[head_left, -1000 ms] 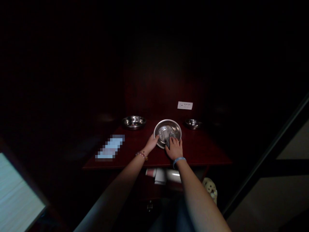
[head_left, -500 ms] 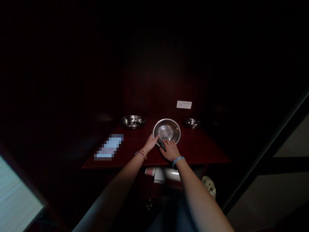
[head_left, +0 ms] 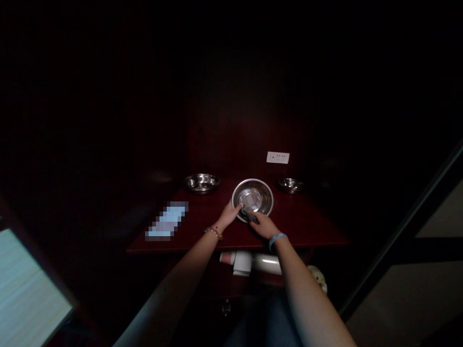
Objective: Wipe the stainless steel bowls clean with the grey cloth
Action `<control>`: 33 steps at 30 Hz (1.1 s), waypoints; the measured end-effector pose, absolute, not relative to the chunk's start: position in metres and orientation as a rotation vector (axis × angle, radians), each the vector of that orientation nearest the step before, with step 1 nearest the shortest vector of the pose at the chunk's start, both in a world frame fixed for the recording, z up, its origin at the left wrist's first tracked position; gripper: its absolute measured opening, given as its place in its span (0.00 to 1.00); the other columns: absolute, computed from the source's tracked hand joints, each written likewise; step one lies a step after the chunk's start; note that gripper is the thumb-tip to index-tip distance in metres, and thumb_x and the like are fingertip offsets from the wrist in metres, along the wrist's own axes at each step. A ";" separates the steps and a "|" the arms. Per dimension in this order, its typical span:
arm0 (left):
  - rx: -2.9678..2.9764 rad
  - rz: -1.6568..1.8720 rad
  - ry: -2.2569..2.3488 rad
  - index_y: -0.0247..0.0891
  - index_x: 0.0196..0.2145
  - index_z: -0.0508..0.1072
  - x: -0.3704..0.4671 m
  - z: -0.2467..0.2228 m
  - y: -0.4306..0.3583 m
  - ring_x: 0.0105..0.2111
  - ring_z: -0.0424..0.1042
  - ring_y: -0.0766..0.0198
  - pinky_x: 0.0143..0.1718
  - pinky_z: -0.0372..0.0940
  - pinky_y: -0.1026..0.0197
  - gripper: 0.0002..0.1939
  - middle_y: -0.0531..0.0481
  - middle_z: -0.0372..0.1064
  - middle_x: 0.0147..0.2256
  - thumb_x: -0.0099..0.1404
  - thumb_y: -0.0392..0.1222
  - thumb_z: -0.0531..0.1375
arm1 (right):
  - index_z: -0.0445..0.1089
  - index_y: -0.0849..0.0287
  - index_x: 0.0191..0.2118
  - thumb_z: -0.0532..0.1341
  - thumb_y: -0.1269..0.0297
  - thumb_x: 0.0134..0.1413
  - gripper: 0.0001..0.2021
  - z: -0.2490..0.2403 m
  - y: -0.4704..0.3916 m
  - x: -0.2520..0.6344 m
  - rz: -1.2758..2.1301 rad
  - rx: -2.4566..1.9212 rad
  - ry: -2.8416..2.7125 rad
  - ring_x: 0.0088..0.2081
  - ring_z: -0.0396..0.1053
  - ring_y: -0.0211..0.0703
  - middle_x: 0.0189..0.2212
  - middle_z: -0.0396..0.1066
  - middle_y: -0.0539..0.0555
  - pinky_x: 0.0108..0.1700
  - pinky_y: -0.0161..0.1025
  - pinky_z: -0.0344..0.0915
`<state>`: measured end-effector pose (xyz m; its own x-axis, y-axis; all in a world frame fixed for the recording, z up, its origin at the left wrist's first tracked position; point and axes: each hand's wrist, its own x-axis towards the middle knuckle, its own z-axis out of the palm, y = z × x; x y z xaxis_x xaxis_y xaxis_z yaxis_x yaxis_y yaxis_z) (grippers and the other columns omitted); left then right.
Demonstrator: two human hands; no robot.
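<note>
1. The middle bowl [head_left: 266, 193], left bowl [head_left: 201, 184] and right bowl [head_left: 290, 185] are gleaming silver.
2. The cloth [head_left: 251, 216] is showing dark grey.
3. The bench [head_left: 202, 212] is showing dark red.
4. The wristband [head_left: 278, 238] is showing pale blue; the beaded bracelet [head_left: 214, 233] is mixing reddish and amber tones.
5. The socket plate [head_left: 278, 157] is showing white, dark-dotted.

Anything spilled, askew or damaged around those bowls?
Nothing stands out. The held bowl is tilted, gripped by the left hand; the left bowl and right bowl sit upright. The pixelated patch I can't judge.
</note>
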<state>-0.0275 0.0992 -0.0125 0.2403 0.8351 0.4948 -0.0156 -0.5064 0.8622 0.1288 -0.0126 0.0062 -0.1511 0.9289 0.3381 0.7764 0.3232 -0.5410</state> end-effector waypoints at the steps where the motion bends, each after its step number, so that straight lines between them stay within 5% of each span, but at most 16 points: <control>1: 1.717 1.366 0.775 0.32 0.55 0.65 -0.028 -0.012 0.099 0.54 0.68 0.54 0.60 0.57 0.50 0.25 0.38 0.68 0.54 0.59 0.38 0.59 | 0.64 0.56 0.60 0.56 0.69 0.53 0.27 0.009 -0.015 0.127 0.313 -1.544 -1.972 0.58 0.65 0.45 0.58 0.67 0.53 0.60 0.42 0.59; 7: 1.692 1.419 0.823 0.33 0.52 0.66 -0.029 -0.012 0.103 0.53 0.69 0.55 0.60 0.56 0.50 0.22 0.40 0.70 0.52 0.59 0.36 0.57 | 0.64 0.49 0.60 0.55 0.65 0.56 0.25 0.021 -0.024 0.115 0.277 -1.662 -1.999 0.54 0.68 0.45 0.54 0.71 0.49 0.57 0.40 0.62; 20: 1.710 1.416 0.778 0.33 0.56 0.61 -0.028 -0.021 0.113 0.55 0.66 0.55 0.60 0.57 0.52 0.27 0.38 0.67 0.54 0.59 0.39 0.59 | 0.62 0.55 0.61 0.55 0.64 0.57 0.25 0.013 -0.020 0.116 0.315 -1.549 -2.005 0.55 0.67 0.43 0.56 0.69 0.53 0.58 0.40 0.61; 33: 1.712 1.369 0.719 0.33 0.52 0.68 -0.030 -0.013 0.100 0.52 0.69 0.54 0.59 0.59 0.52 0.25 0.40 0.70 0.52 0.59 0.44 0.62 | 0.55 0.56 0.65 0.55 0.64 0.57 0.29 0.005 -0.012 0.118 0.323 -1.521 -2.023 0.61 0.61 0.44 0.61 0.63 0.55 0.62 0.44 0.56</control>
<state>-0.0299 0.0996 -0.0130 0.2489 0.8266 0.5048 -0.0530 -0.5088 0.8593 0.1176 -0.0123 0.0047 -0.1804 0.9358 0.3029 0.7952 0.3200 -0.5150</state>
